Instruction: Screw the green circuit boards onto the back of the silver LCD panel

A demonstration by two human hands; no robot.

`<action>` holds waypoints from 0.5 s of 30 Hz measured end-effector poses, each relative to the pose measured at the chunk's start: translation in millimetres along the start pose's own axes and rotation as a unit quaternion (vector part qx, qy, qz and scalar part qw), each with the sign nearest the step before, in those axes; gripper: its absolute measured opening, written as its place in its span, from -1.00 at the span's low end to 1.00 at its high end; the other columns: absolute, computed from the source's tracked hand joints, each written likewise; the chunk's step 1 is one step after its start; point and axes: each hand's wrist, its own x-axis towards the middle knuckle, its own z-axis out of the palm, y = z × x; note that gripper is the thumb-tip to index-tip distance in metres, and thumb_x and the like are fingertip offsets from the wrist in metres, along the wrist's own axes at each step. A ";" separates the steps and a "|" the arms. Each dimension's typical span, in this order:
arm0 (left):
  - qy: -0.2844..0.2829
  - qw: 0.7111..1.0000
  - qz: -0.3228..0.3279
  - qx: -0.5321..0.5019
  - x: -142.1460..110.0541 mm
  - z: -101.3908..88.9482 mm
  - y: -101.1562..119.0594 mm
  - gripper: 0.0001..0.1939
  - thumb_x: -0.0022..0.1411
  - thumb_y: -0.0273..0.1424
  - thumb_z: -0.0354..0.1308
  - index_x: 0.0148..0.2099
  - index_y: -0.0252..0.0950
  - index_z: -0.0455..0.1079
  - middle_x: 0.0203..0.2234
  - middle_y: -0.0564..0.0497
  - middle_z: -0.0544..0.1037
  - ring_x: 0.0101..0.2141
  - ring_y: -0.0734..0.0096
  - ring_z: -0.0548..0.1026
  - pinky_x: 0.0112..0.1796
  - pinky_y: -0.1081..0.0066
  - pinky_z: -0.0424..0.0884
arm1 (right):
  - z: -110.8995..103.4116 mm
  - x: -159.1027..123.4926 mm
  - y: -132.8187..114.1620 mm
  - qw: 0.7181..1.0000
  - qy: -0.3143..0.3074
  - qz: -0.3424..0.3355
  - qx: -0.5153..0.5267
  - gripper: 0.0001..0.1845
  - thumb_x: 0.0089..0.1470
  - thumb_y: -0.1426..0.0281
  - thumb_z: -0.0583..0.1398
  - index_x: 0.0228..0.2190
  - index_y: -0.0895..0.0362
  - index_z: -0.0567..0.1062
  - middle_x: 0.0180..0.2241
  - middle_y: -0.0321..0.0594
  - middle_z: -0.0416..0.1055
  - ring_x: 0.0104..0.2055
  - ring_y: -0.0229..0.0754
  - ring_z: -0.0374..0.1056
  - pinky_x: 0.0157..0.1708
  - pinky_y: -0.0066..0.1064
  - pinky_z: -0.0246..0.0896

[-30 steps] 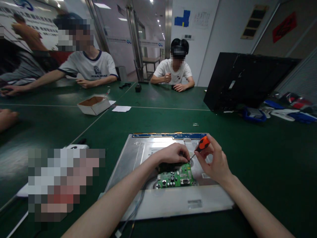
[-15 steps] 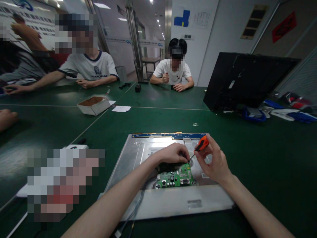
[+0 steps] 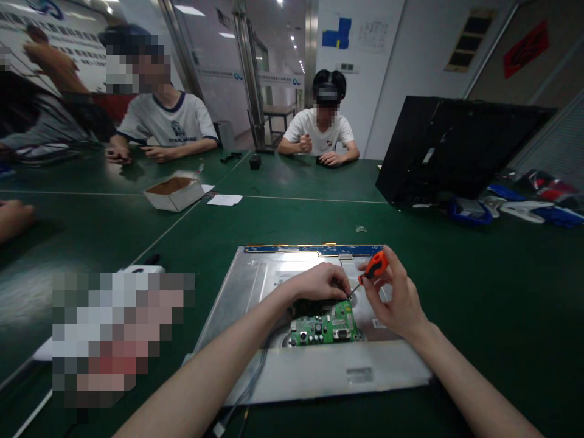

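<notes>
A silver monitor back panel (image 3: 255, 286) lies flat on the green table in front of me. A small green circuit board (image 3: 325, 327) sits on it near its middle. My right hand (image 3: 395, 298) is closed on an orange-handled screwdriver (image 3: 373, 267), whose thin tip points down-left at the board's upper corner. My left hand (image 3: 319, 283) rests curled on the top edge of the board, fingers pinched right by the screwdriver tip. What the left fingers hold, if anything, is hidden.
A black monitor shell (image 3: 451, 149) leans at the right, with blue and white items (image 3: 515, 210) beside it. An open cardboard box (image 3: 173, 191) and a paper (image 3: 223, 199) lie further back. Other people sit across the table. Cables (image 3: 249, 389) trail off the panel's near edge.
My hands and the screwdriver have barely moved. The person at the far left pulled the outstretched arm back toward the body.
</notes>
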 end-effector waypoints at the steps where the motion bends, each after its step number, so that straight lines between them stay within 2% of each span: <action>1: 0.000 1.000 0.000 0.000 0.0 0.0 0.0 -0.90 0.06 -0.59 0.26 -0.33 -0.34 0.53 -0.41 0.04 0.55 -0.36 0.40 0.48 -0.28 0.46 0.34 | 0.3 -1.2 0.8 1.000 0.003 0.006 -0.010 -0.17 0.17 0.51 0.12 0.32 0.05 -0.19 -0.37 -0.23 0.47 -0.53 -0.23 0.42 -0.56 -0.36 0.42; 7: 0.003 1.000 0.004 0.015 -0.4 -0.6 0.9 -0.89 0.06 -0.58 0.27 -0.31 -0.33 0.53 -0.41 0.06 0.53 -0.36 0.43 0.46 -0.30 0.48 0.33 | 1.9 -3.2 5.2 0.999 0.027 -0.001 -0.039 -0.17 0.16 0.42 0.19 0.31 0.01 -0.12 -0.49 -0.36 0.40 -0.64 -0.27 0.34 -0.67 -0.43 0.34; 15: -0.002 1.000 -0.007 0.004 0.2 -0.6 2.3 -0.89 0.06 -0.60 0.26 -0.32 -0.35 0.53 -0.41 0.04 0.55 -0.36 0.41 0.48 -0.30 0.47 0.34 | -1.0 1.9 -1.4 1.000 -0.003 0.005 -0.006 -0.20 0.18 0.51 0.11 0.32 0.07 -0.16 -0.38 -0.24 0.47 -0.55 -0.23 0.41 -0.56 -0.36 0.42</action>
